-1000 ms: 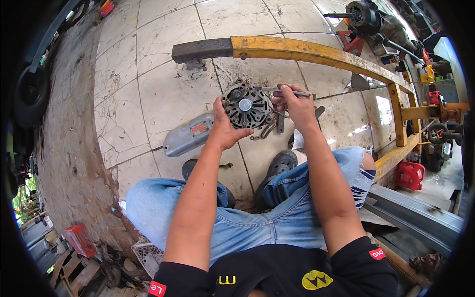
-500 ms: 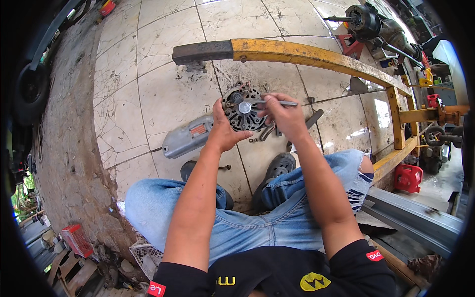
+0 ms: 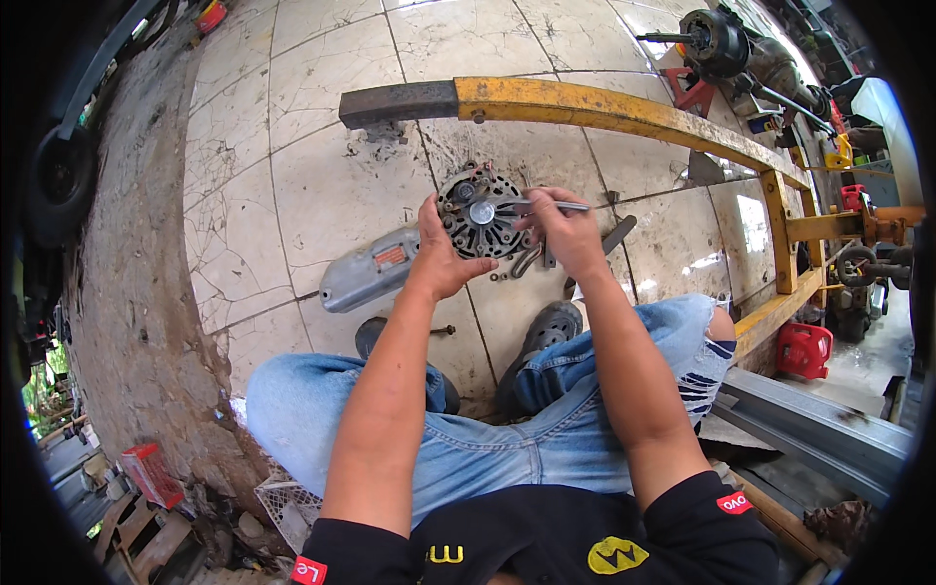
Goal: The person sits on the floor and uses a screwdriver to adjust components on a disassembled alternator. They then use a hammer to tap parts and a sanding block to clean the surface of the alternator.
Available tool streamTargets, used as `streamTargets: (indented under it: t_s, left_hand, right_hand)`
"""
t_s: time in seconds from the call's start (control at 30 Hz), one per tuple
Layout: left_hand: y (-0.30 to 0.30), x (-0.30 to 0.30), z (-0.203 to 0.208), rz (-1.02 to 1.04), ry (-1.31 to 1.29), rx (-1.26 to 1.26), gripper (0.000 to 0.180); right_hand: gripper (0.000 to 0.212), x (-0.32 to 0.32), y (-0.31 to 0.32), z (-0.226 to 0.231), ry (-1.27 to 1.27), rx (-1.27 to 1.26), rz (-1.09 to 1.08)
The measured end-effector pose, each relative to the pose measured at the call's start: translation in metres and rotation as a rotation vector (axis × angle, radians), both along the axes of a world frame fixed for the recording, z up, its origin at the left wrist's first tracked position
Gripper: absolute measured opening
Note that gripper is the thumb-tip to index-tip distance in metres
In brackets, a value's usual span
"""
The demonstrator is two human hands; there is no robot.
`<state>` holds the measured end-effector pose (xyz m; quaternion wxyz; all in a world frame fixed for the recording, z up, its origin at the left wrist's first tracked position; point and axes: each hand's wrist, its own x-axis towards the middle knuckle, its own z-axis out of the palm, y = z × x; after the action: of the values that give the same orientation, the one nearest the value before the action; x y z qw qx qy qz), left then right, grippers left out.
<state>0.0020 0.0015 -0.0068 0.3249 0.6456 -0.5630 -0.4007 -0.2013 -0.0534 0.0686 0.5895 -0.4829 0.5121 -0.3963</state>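
Note:
A round alternator with a vented metal housing and a bright disc at its centre sits on the floor in front of me. My left hand braces its left side, fingers along the rim and thumb stretched across the near edge. Between the fingers of my right hand is a slim metal rod-like tool, held nearly level. Its inner end reaches over the housing toward the central disc; the exact contact is hard to make out. Small nuts and a curved metal piece lie by the near right rim.
Left of the alternator rests a grey metal cover with a label. A bolt lies near my shoes. A yellow steel frame spans the far side and right. A flat dark bar and red case are on the right.
My right hand and the tool have shifted very slightly to the right. The left hand and the alternator stay where they were.

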Motion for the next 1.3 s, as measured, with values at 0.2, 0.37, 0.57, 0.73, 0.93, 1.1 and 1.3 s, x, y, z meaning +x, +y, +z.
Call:
streamTargets:
  t_s: [0.2, 0.37, 0.57, 0.73, 0.93, 1.1, 1.3]
  left_hand:
    - [0.001, 0.001, 0.006, 0.002, -0.002, 0.036, 0.144]
    - [-0.001, -0.001, 0.004, -0.001, 0.007, 0.009, 0.144]
    - [0.0, 0.001, 0.004, 0.003, 0.025, 0.043, 0.144]
    - [0.0, 0.0, 0.002, 0.006, 0.004, 0.018, 0.144]
    - [-0.001, 0.001, 0.0, -0.004, 0.018, 0.025, 0.144]
    - [0.0, 0.001, 0.004, -0.001, 0.011, 0.046, 0.145]
    - [0.0, 0.002, -0.002, -0.005, 0.011, 0.008, 0.146]
  right_hand:
    - [0.031, -0.008, -0.001, 0.013, -0.003, -0.022, -0.051]
    - [0.03, -0.02, -0.008, -0.004, 0.084, 0.0, -0.167]
    - [0.028, -0.007, 0.005, 0.008, -0.016, 0.042, -0.088]
    - [0.029, -0.023, -0.007, 0.005, 0.118, -0.03, -0.199]
    - [0.031, -0.015, 0.003, 0.0, 0.064, 0.022, -0.131]
    - [0.031, -0.015, 0.004, 0.009, 0.079, 0.001, -0.146]
    - [0.032, -0.021, 0.004, 0.014, 0.146, -0.014, -0.167]
